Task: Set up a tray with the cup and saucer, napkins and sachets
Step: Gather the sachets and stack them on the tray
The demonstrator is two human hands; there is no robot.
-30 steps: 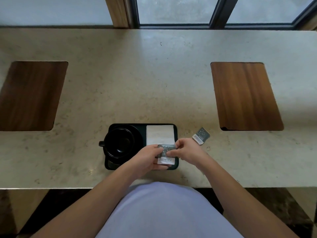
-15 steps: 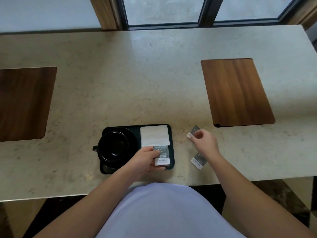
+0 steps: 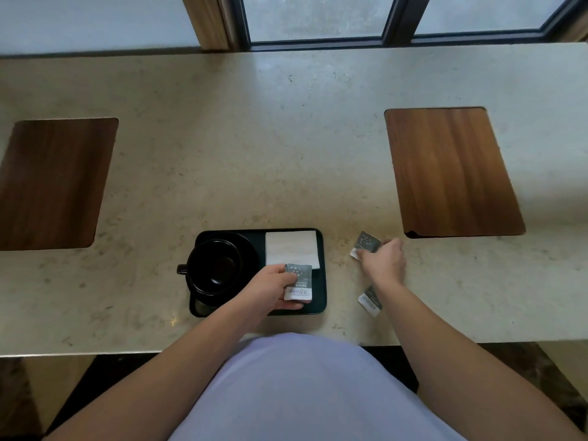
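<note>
Pinching one sachet [image 3: 298,281] over the tray [image 3: 322,281] with my left hand [image 3: 270,289]; my right hand [image 3: 385,262] grips another sachet [image 3: 366,243] beside the tray.

pale stone counter [image 3: 286,138] with two dark wood insets [image 3: 54,183] [image 3: 451,170]; window frame [image 3: 318,43] behind, perhaps metal.

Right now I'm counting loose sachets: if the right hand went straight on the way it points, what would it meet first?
The right hand points up and left at the sachet on the counter; its fingertips seem already on it. Beyond that is bare counter.
</note>
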